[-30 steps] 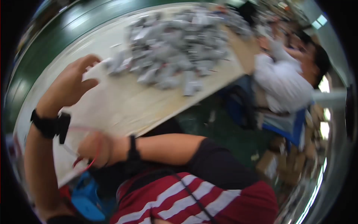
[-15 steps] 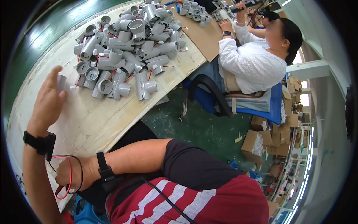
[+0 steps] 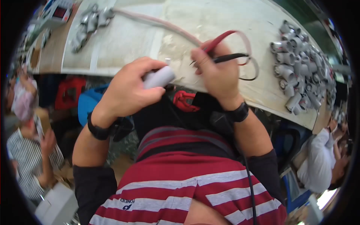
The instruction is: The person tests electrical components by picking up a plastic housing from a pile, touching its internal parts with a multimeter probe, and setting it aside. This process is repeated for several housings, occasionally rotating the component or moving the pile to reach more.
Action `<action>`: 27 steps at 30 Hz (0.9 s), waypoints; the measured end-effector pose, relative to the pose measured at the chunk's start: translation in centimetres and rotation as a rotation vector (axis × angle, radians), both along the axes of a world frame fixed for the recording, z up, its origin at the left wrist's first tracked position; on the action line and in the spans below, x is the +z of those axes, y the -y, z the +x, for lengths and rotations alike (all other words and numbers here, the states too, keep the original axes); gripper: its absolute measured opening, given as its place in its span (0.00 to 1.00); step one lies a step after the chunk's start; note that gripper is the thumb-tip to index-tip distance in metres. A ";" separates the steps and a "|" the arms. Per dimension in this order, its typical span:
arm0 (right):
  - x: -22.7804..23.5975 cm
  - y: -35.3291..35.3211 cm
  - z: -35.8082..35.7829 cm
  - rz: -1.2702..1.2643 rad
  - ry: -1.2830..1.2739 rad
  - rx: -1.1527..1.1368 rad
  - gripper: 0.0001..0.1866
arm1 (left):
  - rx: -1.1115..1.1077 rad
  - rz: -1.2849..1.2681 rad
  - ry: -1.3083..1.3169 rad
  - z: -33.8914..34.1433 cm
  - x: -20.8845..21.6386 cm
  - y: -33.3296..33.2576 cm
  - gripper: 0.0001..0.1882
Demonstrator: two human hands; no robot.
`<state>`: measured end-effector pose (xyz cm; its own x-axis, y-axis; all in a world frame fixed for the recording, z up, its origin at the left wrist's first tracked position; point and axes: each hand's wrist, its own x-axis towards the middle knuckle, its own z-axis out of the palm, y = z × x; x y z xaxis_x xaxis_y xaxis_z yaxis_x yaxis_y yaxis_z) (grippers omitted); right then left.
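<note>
A grey plastic pipe fitting (image 3: 159, 77) is gripped between the thumb and fingers of my left hand (image 3: 125, 88), held over the table's near edge. To its right, my closed right hand (image 3: 222, 77) holds a pair of test probes, one red (image 3: 221, 40) and one black (image 3: 231, 57). The probe tips point left toward the fitting, apart from it. A pale reddish cable (image 3: 161, 21) runs from the right hand across the table to the far left. Motion blurs both hands somewhat.
A heap of grey pipe fittings (image 3: 300, 67) covers the table's right end. Several more fittings (image 3: 92, 22) lie at the far left, near a boxy device with a display (image 3: 60, 13). Red (image 3: 69, 92) and blue stools (image 3: 90, 103) stand left. Other people sit at both sides.
My view has swung left from the heap. The left hand, earlier beside a fitting on the table, now holds one in front of me. The right hand has risen with the probes.
</note>
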<state>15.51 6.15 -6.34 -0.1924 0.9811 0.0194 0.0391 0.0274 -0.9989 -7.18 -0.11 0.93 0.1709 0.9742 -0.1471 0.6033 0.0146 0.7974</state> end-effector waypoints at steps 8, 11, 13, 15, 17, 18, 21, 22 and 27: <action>1.0 0.7 -3.9 -0.121 -0.150 0.073 0.08 | -0.055 0.086 0.031 1.2 -2.1 2.1 0.23; 0.9 0.7 -4.2 -0.077 -0.084 0.094 0.08 | -0.041 0.053 -0.025 1.2 -2.2 1.8 0.26; 0.8 0.6 -4.3 -0.054 -0.052 0.105 0.08 | -0.039 0.064 -0.010 1.4 -2.4 1.7 0.25; 0.6 0.7 -4.3 -0.048 -0.017 0.098 0.08 | -0.037 0.086 0.013 1.6 -2.4 1.6 0.23; 0.4 0.6 -4.3 -0.043 0.003 0.095 0.08 | -0.037 0.094 0.013 1.6 -2.5 1.6 0.22; 0.3 0.5 -4.4 -0.027 0.036 0.087 0.08 | -0.038 0.102 0.009 1.6 -2.5 1.5 0.22; 0.1 0.3 -4.7 0.012 0.104 0.072 0.08 | -0.039 0.131 0.004 1.7 -2.6 1.6 0.22; 0.1 0.4 -4.7 0.027 0.116 0.066 0.08 | -0.040 0.145 0.002 1.8 -2.7 1.7 0.22; 0.1 0.6 -4.8 0.016 0.088 0.073 0.07 | -0.059 0.189 -0.085 2.2 -3.1 2.5 0.26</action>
<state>10.76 5.54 -6.21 -0.2652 0.9641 0.0144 0.1237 0.0489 -0.9911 -5.01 -2.59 -2.17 0.2228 0.9746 0.0213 0.6640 -0.1677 0.7287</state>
